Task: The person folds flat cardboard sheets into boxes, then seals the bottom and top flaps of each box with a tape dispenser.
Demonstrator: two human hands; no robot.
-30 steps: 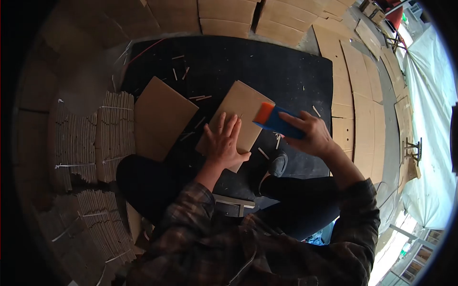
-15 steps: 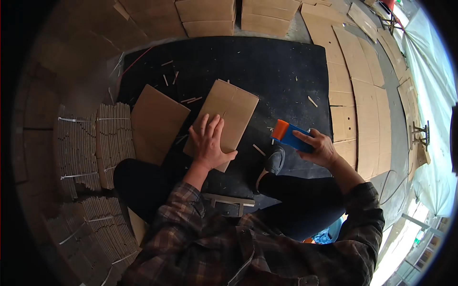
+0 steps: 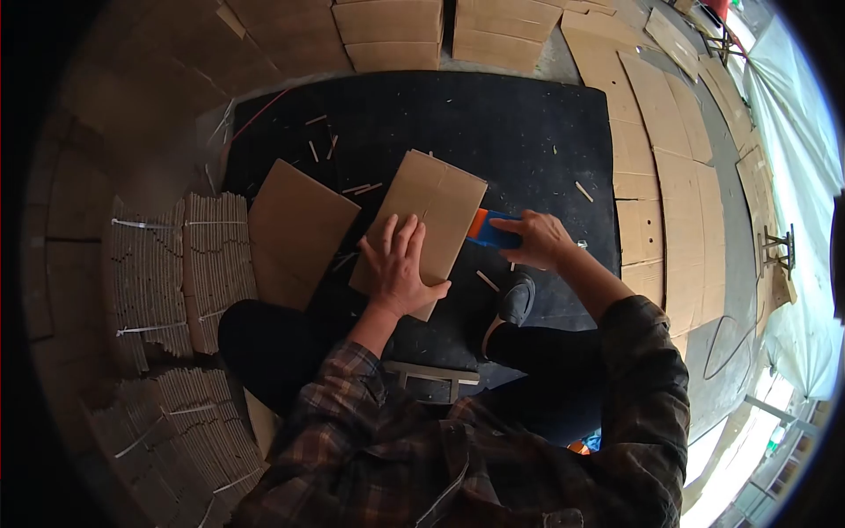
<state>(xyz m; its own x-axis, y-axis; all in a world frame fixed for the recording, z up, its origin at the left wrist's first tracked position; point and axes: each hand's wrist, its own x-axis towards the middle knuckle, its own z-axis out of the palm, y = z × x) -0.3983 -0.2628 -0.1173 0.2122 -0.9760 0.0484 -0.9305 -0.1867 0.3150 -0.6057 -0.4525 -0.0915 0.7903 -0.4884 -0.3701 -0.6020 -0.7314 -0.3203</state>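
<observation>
A flat, folded cardboard box [image 3: 449,189] lies tilted in front of me on the black mat [image 3: 528,114]. My left hand [image 3: 400,268] rests on its top face with the fingers spread, the thumb reaching toward its lower right edge. In my right hand [image 3: 535,239] is a blue hand tool with an orange end [image 3: 493,229]; its exact kind cannot be made out. The orange end is at the right edge of the box, and the box may hide part of it. Left of the box lies another flat piece of cardboard [image 3: 295,224].
Tied bundles of folded cardboard [image 3: 216,264] stand at the left. Cardboard stacks [image 3: 387,35] line the far side, and flat sheets [image 3: 682,185] cover the floor at right. Small strips [image 3: 584,191] are scattered on the mat. My shoe [image 3: 518,299] is below the tool.
My right hand has moved left and slightly up, bringing the tool's orange end to the box's right edge. My left hand stays spread on the box. The whole view has shifted slightly.
</observation>
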